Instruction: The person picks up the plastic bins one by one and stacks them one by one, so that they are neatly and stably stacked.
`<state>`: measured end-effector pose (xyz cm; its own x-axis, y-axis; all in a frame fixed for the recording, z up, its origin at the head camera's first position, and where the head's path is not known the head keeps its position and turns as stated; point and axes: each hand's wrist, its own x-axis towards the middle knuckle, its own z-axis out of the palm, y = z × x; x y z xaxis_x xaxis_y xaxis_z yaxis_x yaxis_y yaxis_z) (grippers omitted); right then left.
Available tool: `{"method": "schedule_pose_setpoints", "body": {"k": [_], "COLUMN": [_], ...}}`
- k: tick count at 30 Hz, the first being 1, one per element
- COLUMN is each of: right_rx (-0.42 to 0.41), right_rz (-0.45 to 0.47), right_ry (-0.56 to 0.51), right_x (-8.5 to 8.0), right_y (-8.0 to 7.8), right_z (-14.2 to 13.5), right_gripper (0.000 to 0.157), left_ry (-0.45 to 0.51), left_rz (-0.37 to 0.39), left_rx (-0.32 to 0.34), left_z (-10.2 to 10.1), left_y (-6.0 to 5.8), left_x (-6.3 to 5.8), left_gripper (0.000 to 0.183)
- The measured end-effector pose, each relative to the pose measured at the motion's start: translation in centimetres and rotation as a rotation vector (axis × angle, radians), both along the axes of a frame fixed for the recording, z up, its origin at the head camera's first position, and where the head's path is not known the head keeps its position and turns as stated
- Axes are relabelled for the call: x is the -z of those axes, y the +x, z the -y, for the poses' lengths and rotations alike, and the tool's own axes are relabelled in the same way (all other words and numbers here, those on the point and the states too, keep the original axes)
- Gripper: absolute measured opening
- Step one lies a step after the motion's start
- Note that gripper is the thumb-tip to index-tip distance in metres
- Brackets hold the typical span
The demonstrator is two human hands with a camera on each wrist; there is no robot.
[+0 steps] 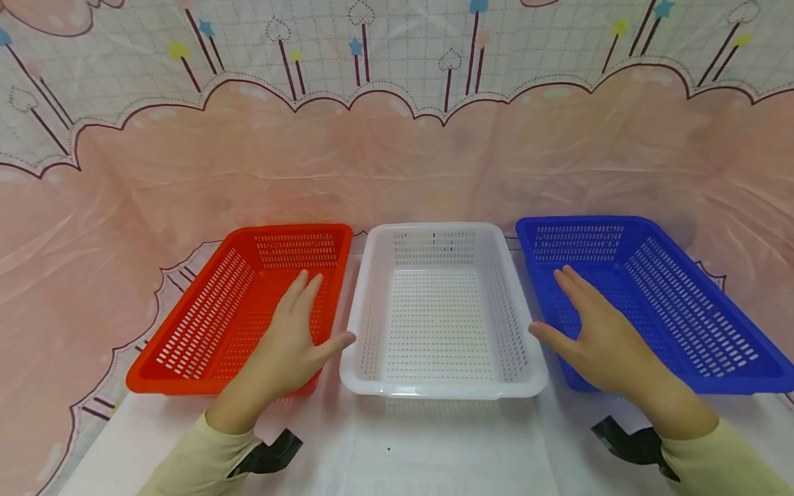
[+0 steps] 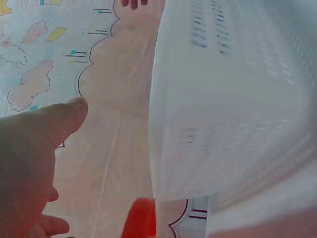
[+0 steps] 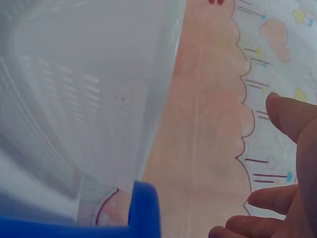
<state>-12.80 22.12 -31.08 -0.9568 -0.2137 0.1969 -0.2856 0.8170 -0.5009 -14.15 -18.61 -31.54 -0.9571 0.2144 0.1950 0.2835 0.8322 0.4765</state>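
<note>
Three perforated plastic baskets stand side by side: a red basket (image 1: pixel 186 386) at left, a white basket (image 1: pixel 443 390) in the middle, a blue basket (image 1: pixel 701 384) at right. My left hand (image 1: pixel 288 344) hovers over the red basket's right side, fingers extended and thumb pointing toward the white basket's left rim. Over the blue basket's left side is my right hand (image 1: pixel 602 337), its thumb spread toward the white basket's right rim. Neither hand holds anything. Outer walls of the white basket (image 2: pixel 223 99) show close up in both wrist views.
Beneath the baskets is a white table (image 1: pixel 397 455). A pink and white patterned cloth (image 1: pixel 434 165) hangs behind it, printed with clouds and stars. Black straps (image 1: pixel 273 452) circle both wrists over pale sleeves (image 1: pixel 198 458).
</note>
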Motion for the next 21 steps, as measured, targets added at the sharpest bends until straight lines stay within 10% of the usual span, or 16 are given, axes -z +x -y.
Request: {"method": "schedule_pose_setpoints", "body": {"k": [13,21], "right_rx": [-0.061,-0.073], "right_rz": [0.013,0.034], "right_ry": [-0.217,-0.291], "right_x": [1.4,2.4], "right_y": [1.6,2.2], "right_z": [1.9,2.7], "right_gripper": [0.08,0.077], "left_ry": [0.242,0.373], "left_rz": [-0.073,0.018], "left_rx": [0.088,0.105], "left_z": [-1.8,-3.0], "left_y": [2.1,3.0], "left_x": [0.8,1.9], "left_gripper": [0.072,0.072]}}
